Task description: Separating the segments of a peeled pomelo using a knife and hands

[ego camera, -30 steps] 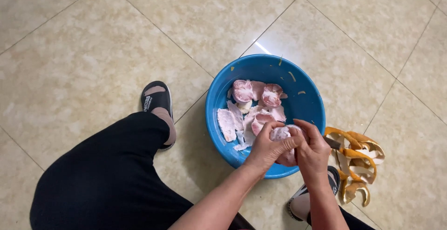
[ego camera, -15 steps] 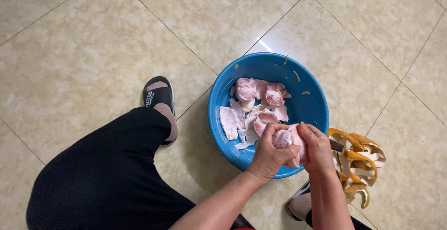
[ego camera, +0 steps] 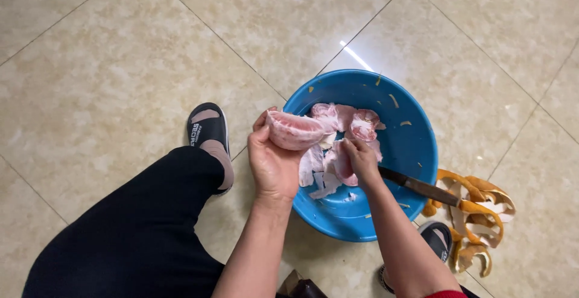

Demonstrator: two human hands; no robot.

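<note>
A large pale-pink peeled citrus segment point(ego camera: 294, 130) is cradled in the left hand point(ego camera: 274, 164), fingers curled round it from below so that its curved side faces up; it is held just over the nine-o'clock rim of the round blue plastic basin point(ego camera: 416, 153), probably so that scraps drop inside. More pink segments and white membrane pieces point(ego camera: 338, 144) are heaped in the basin from its centre towards ten o'clock, with small bits of yellow peel scattered on the bare blue wall at one to two o'clock.

The right hand point(ego camera: 362, 160) is lowered into the basin, its fingers closed on a pink piece within the heap. A dark-bladed knife point(ego camera: 422, 186) is laid across the rim at four o'clock, the blade pointing towards the right wrist; it cannot be told whether it is touched by that hand.

Curled orange-and-white peel strips point(ego camera: 476, 216) are piled on the beige tiled floor point(ego camera: 120, 63) just beside the basin at four o'clock, kept out of the fruit. A black slipper point(ego camera: 205, 126) on a foot is seen at nine o'clock, below a black-trousered leg point(ego camera: 132, 237).
</note>
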